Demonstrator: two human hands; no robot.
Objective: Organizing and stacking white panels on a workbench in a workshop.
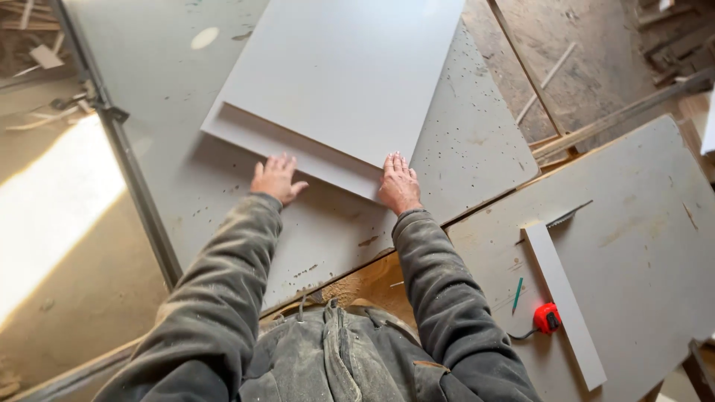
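Both hands lay flat & open: left hand (276,179) and right hand (399,183) on near edge of 2 stacked grey panels (350,82) atop workbench (186,186). Even pressure w/ both palms probably best kept edges flush.

Both hands (277,179) (399,183) flat on grey panels (335,82), workbench (186,171).

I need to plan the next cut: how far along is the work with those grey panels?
Two grey panels already lie stacked on the workbench. In hand: the left hand and right hand press flat at their near edge, which is offset. Squaring remains. A narrow strip, red tape measure and green pencil lie unused.
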